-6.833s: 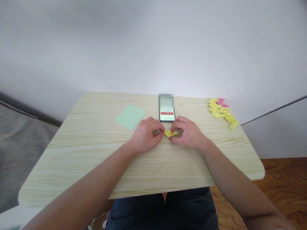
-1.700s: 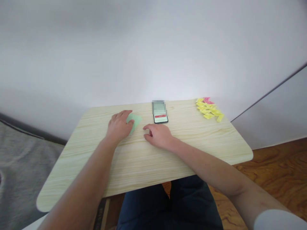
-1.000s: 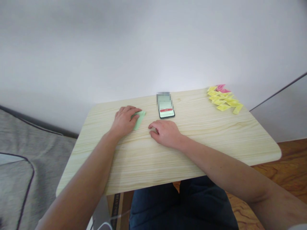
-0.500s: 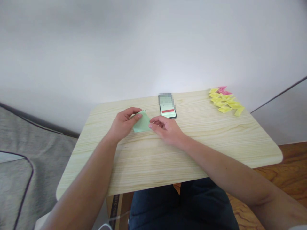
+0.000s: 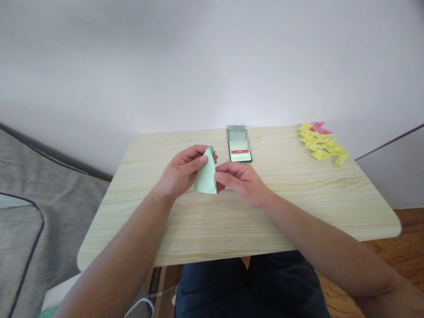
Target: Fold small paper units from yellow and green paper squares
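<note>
A light green folded paper (image 5: 206, 178) is held up above the table between my two hands. My left hand (image 5: 181, 171) grips its upper left part, thumb on the near face and fingers behind. The thumb and fingers of my right hand (image 5: 241, 180) pinch the paper's right edge, where its layers show slightly apart. The paper narrows toward the top and has a wide lower edge. My fingertips behind it are partly hidden.
Behind my right hand a phone (image 5: 240, 152) lies on the wood-grain table (image 5: 212, 234), its screen lit. Several folded yellow paper pieces (image 5: 319, 145) and some pink ones (image 5: 320, 127) lie at the back right. A white wall (image 5: 212, 66) stands behind the table; grey fabric (image 5: 66, 212) is at the left.
The green paper has been turned more upright and shows a narrower shape. Both hands have shifted slightly right with it, still holding it. The whole view has shifted a little.
</note>
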A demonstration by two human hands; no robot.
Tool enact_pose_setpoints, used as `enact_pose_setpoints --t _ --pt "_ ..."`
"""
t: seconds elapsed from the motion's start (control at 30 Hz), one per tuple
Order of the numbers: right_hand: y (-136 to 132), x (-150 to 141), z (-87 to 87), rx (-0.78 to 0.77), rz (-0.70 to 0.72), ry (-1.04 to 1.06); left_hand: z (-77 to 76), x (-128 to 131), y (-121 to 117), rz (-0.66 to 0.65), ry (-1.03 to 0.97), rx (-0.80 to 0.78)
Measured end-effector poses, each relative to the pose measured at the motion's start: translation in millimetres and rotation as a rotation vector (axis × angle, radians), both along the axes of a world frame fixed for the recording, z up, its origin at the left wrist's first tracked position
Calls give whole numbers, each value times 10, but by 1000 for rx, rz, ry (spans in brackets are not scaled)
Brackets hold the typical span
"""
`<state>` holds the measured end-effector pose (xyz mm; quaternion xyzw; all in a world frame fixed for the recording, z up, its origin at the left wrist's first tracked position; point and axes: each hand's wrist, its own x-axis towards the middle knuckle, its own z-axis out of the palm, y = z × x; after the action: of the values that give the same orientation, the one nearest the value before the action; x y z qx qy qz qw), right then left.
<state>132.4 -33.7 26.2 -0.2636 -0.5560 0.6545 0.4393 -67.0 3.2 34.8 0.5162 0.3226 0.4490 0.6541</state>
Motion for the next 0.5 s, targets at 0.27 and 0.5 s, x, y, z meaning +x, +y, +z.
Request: enact_pose_setpoints --t 0.27,0.5 --pt "-54 -24 94 15 -30 2 -2 127 -65 -64 -6 -104" --pt "-103 -76 177 -7 -76 -20 -54 230 -116 -49 71 -66"
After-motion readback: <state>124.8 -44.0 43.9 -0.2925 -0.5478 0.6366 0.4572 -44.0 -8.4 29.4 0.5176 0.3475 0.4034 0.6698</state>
